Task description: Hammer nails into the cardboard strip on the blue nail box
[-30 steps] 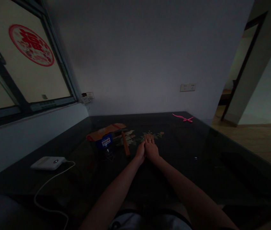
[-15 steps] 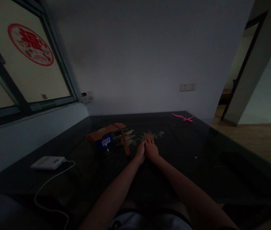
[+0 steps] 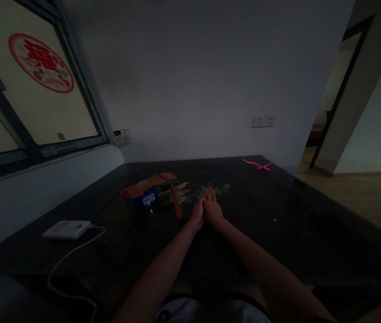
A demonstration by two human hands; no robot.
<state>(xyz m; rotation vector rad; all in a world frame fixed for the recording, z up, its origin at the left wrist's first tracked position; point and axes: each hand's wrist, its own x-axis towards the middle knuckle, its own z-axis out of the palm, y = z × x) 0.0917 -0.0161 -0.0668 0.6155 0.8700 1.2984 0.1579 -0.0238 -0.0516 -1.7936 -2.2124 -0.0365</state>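
Observation:
My left hand (image 3: 197, 212) and my right hand (image 3: 212, 211) rest together on the dark table (image 3: 244, 264), touching along their inner sides. The right fingers lie stretched forward, slightly apart, over a printed flower (image 3: 209, 191). Beside them the left hand is extended, its fingertips partly covered by the right; nothing shows in either hand. Left of the hands lies a brown stick-like piece (image 3: 176, 202). Further left are a blue object with a white label (image 3: 149, 198) and a flat orange-brown packet (image 3: 153, 181) behind it.
A white power bank (image 3: 67, 229) with a lit display lies at the left, its white cable (image 3: 72, 247) hanging over the table's front edge. A pink ribbon (image 3: 259, 166) lies near the far right corner. Wall (image 3: 190, 89) bounds the back.
The hands and the things on the table keep their places. The view shifts very slightly, and the power bank's display now glows greenish.

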